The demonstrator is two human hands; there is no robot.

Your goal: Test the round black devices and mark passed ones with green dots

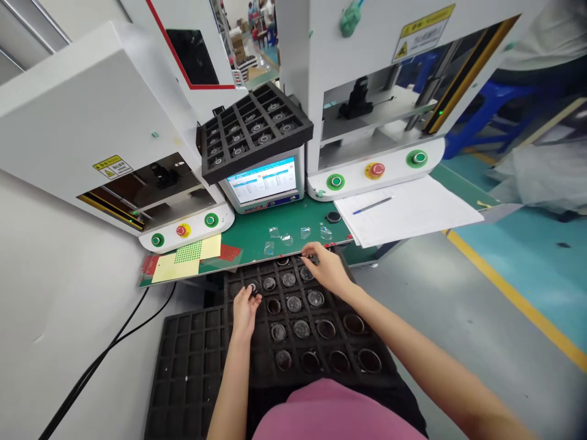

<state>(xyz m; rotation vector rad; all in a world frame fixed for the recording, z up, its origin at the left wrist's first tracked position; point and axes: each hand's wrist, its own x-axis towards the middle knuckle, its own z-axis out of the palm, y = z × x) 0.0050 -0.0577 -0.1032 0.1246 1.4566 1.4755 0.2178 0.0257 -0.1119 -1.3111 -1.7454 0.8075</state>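
Note:
My left hand [246,310] is closed, its fingertips gripping a small round black part [253,288] with a pale ring on its face. It hovers over the left side of a black foam tray [261,360] whose square pockets hold several round, glassy-topped parts [293,304]. At the green table's front edge, my right hand [323,266] is held with thumb and forefinger pinched together above the tray's far pockets. What sits between those fingertips, if anything, is too small to make out. Just beyond the right hand lie several clear film pieces [287,239].
Two white machines with green and red buttons [377,170] flank a monitor [263,180]. Another filled foam tray [257,131] leans on top of it. Papers with a pen [373,205] lie right, sticker sheets [188,252] left. A second foam tray [188,360] sits lower left.

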